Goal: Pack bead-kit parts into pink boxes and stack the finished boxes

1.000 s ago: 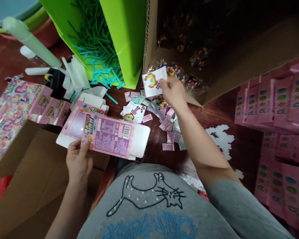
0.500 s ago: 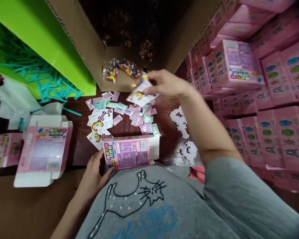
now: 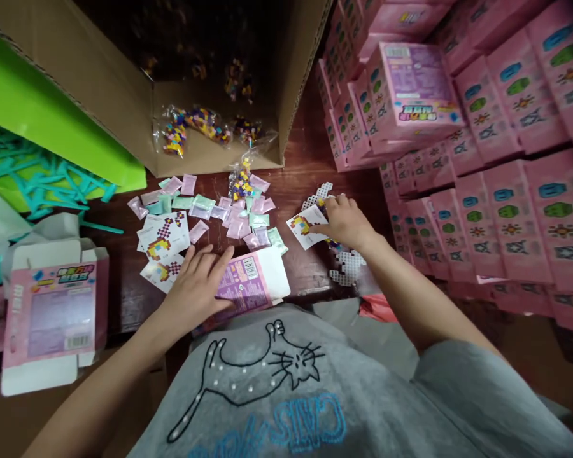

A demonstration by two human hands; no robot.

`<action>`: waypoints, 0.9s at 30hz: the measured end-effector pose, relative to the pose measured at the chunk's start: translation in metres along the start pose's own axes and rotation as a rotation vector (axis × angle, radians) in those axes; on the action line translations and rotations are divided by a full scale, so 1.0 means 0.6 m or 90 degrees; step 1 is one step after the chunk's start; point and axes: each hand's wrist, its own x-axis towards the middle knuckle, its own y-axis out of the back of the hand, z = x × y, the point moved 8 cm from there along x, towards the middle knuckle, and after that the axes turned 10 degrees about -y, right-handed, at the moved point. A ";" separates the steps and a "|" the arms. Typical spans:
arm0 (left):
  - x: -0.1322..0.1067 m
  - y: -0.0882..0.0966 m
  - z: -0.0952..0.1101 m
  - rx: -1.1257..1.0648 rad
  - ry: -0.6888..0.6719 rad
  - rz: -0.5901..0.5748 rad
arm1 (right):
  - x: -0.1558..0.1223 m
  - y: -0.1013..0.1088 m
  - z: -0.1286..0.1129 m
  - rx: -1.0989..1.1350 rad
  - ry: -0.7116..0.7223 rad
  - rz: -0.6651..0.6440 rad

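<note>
Head view. Right hand (image 3: pixel 347 224): fingers (image 3: pixel 333 215) and thumb pinched on a card (image 3: pixel 304 230) printed with a pixel pattern. The fingertips also reach down to the white pegboards (image 3: pixel 346 262), which lie just right of the box (image 3: pixel 255 280). Whether a pegboard is already caught under the card cannot be told.

Left hand (image 3: pixel 199 281): fingers spread and flat, grasping nothing, palm pressing the left half of the box. The box is a flattened pink pack at the table (image 3: pixel 305 170) edge nearest the person.

Just beyond the box lies a scatter of sachets (image 3: pixel 233 213). Beyond and left of it are spare cards (image 3: pixel 165 236). Further beyond is an open carton (image 3: pixel 124 95) with bead bags (image 3: pixel 191 124) at its mouth. Well right of the box is a stack (image 3: pixel 458 127) of made-up pink boxes.

Step in hand, as judged: contents are being gathered, card with pegboard, while the box waits flat and unopened. The next move would call for a pinch that takes one pegboard only. The left hand would then change from pressing to gripping, so the box can be squared open
</note>
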 end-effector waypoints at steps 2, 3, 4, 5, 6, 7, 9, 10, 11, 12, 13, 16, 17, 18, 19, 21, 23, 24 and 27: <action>-0.006 0.012 0.003 0.018 0.031 -0.028 | -0.019 -0.004 -0.012 -0.022 -0.003 0.014; -0.010 0.019 0.004 0.021 0.049 -0.036 | -0.025 -0.005 -0.023 -0.030 0.018 0.014; -0.014 0.026 0.005 0.019 0.065 -0.037 | -0.031 -0.006 -0.036 -0.034 0.050 0.007; -0.017 0.034 0.005 0.013 0.078 -0.031 | -0.035 -0.008 -0.050 -0.035 0.088 -0.009; -0.021 0.041 0.004 0.004 0.088 -0.017 | -0.038 -0.011 -0.062 -0.031 0.128 -0.032; -0.025 0.049 0.002 -0.010 0.097 0.002 | -0.039 -0.013 -0.072 -0.023 0.170 -0.060; -0.034 0.062 -0.007 -0.046 0.122 0.049 | -0.042 -0.015 -0.088 0.008 0.261 -0.114; -0.040 0.069 -0.014 -0.069 0.135 0.075 | -0.042 -0.013 -0.093 0.027 0.306 -0.130; -0.046 0.074 -0.020 -0.094 0.149 0.098 | -0.041 -0.009 -0.096 0.047 0.341 -0.136; -0.052 0.080 -0.025 -0.119 0.163 0.118 | -0.037 -0.004 -0.095 0.069 0.355 -0.137; -0.058 0.084 -0.030 -0.145 0.177 0.133 | -0.030 0.000 -0.090 0.090 0.343 -0.136; -0.075 0.093 -0.038 -0.213 0.221 0.156 | -0.009 0.004 -0.068 0.116 0.229 -0.174; -0.081 0.095 -0.039 -0.227 0.238 0.164 | -0.009 0.005 -0.065 0.106 0.205 -0.207; -0.086 0.097 -0.039 -0.234 0.256 0.173 | -0.013 0.010 -0.065 0.094 0.201 -0.236; -0.090 0.099 -0.038 -0.235 0.272 0.185 | -0.020 0.022 -0.071 0.089 0.217 -0.253; -0.093 0.100 -0.031 -0.224 0.295 0.205 | -0.042 0.071 -0.096 0.114 0.292 -0.230; -0.084 0.094 -0.017 -0.216 0.290 0.211 | -0.068 0.142 -0.130 0.160 0.367 -0.116; -0.076 0.089 -0.007 -0.218 0.281 0.208 | -0.083 0.173 -0.150 0.165 0.393 -0.051; -0.047 0.074 0.016 -0.249 0.253 0.225 | -0.124 0.212 -0.218 0.082 0.420 0.052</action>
